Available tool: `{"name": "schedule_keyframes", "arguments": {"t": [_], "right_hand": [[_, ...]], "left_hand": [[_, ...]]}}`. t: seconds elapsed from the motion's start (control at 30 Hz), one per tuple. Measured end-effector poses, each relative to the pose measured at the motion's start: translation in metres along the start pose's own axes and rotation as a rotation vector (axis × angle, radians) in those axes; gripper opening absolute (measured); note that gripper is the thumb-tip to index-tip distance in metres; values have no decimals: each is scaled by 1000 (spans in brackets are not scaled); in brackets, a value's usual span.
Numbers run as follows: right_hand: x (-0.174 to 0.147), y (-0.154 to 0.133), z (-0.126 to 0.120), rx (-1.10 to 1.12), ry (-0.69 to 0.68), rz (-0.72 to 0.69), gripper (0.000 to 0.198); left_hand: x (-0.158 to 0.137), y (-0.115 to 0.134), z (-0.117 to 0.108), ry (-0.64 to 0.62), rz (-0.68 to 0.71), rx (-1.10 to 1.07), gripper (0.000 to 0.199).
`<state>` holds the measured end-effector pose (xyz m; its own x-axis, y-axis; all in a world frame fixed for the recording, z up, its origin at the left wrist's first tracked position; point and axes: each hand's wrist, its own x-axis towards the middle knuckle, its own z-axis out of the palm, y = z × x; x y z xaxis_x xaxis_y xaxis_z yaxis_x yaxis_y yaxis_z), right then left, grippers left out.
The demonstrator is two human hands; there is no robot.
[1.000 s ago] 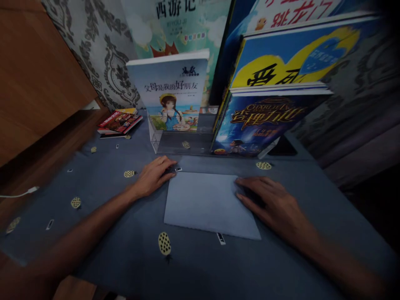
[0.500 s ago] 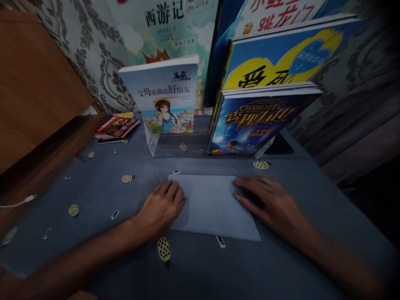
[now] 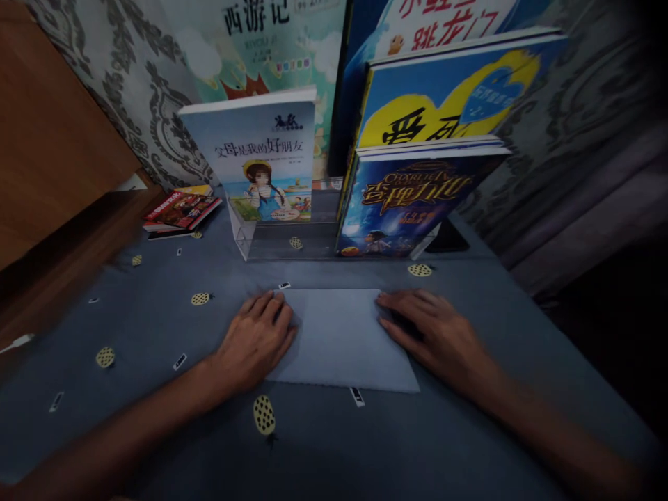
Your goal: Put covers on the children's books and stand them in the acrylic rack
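Observation:
A pale sheet of paper (image 3: 334, 341) lies flat on the dark blue-grey cloth, in the lower middle of the head view. My left hand (image 3: 258, 337) rests palm down on its left edge, with the fingers laid out side by side near the top corner. At the opposite side, my right hand (image 3: 431, 327) touches the right edge with its fingertips. Its thumb and index finger are apart, and nothing shows between them. Both hands seem to press the paper from above rather than grip it.
Behind the paper, a clear acrylic stand (image 3: 282, 247) holds upright books, including a light blue book (image 3: 261, 160) and a dark blue book (image 3: 412, 202). Several small books (image 3: 182, 211) lie stacked at left. A black flat object (image 3: 449, 236) lies behind the stand's right end.
The whole view has shifted a little, so everything sits slightly further left. Both hands keep their places on the paper's edges, with no clear movement against it.

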<state>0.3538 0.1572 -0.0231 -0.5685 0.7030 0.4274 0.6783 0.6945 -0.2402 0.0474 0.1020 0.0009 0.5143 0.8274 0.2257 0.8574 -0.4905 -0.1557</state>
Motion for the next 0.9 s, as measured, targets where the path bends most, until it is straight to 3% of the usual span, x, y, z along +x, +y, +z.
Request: {"name": "schedule_keyframes", "arguments": {"t": [0.53,0.7,0.8,0.9], "right_hand": [[2,-9,-5,-52,-1,-32,27],[2,-7,-7,-48,-15,-20,29],[6,-22,-9,9,-30,-38,31],[14,-58,-11,220,-140,-220,34]], "left_hand": [[-1,-1,7,63,19,-41,26],[3,-9,-3,22,55,-106,28],[6,-25,-12,-63,67,-238,29],[8,-44,-13,-109,16,-353,33]]}}
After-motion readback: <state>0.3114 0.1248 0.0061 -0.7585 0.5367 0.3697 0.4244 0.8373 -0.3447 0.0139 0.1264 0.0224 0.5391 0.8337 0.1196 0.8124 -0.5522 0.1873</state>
